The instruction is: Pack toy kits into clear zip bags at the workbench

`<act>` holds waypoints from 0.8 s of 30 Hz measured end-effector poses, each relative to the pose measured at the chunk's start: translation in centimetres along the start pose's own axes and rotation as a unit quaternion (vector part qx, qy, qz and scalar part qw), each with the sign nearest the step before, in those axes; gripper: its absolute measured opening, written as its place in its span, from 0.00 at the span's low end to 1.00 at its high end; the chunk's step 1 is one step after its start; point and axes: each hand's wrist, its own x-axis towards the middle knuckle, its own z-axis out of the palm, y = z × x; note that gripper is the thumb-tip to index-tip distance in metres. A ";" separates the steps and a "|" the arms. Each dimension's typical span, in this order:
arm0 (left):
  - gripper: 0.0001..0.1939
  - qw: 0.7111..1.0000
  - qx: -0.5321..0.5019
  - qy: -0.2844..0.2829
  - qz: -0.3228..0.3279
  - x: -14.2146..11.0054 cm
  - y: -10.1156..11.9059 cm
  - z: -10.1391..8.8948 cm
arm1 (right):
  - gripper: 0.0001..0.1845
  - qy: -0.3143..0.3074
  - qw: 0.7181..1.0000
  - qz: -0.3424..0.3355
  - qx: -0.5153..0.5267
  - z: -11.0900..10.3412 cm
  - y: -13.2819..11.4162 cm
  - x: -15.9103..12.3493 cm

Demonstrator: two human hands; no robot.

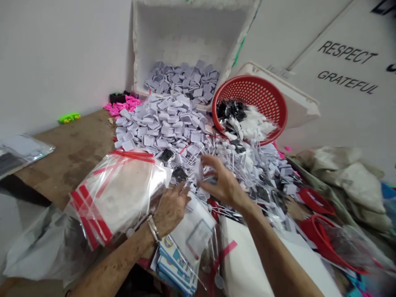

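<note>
One pale piece is standing roughly upright in the grasp of my right hand, whose thumb and curved fingers are pinching it at the front edge of the mixed pile, near the middle of the table. My left hand is hovering or resting palm down, fingers bent and slightly spread; I cannot tell whether they are touching the clear bag beneath. Printed cards are lying toward the near edge. Red-striped bags are lying left of my left hand. Toward the far edge, the white box is holding more pale pieces, and the red basket is tilting beside it, holding black and white items.
</note>
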 end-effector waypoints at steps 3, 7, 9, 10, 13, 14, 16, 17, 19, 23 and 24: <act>0.27 0.924 -0.373 -0.036 -0.079 -1.4 1.0 -0.9 | 0.39 -0.047 0.992 -0.060 -0.098 0.7 -2.3 -8.1; 0.31 0.726 -0.663 -0.141 -0.115 -2.5 3.3 -0.1 | 0.44 0.023 0.991 -0.052 -0.119 2.9 -3.7 -15.1; 0.26 0.704 -0.682 -0.135 -0.143 -2.7 4.6 0.8 | 0.38 0.069 0.992 -0.006 -0.104 3.7 -4.2 -17.1; 0.23 0.703 -0.683 -0.121 -0.156 -2.8 5.1 1.3 | 0.34 0.081 0.992 0.020 -0.098 4.1 -4.4 -18.0; 0.16 0.729 -0.659 -0.084 -0.162 -3.1 6.5 2.4 | 0.28 0.121 0.985 0.090 -0.080 5.6 -4.9 -19.7; 0.14 0.747 -0.641 -0.075 -0.157 -3.3 6.9 2.7 | 0.28 0.144 0.980 0.112 -0.078 6.2 -5.0 -20.1; 0.13 0.794 -0.588 -0.073 -0.138 -4.0 7.4 3.0 | 0.27 0.196 0.966 0.144 -0.086 7.7 -4.9 -20.6; 0.12 0.820 -0.554 -0.073 -0.124 -4.4 7.5 2.9 | 0.26 0.218 0.960 0.152 -0.090 8.4 -4.9 -20.8; 0.13 0.875 -0.473 -0.059 -0.085 -5.4 6.8 2.6 | 0.26 0.242 0.952 0.164 -0.085 9.4 -5.0 -21.2; 0.15 0.979 -0.199 0.049 0.002 -7.6 2.0 0.5 | 0.25 0.199 0.956 0.217 -0.003 9.3 -6.2 -22.4; 0.16 0.992 -0.104 0.071 0.020 -8.2 0.4 -0.2 | 0.24 0.177 0.959 0.220 0.020 9.0 -6.6 -22.7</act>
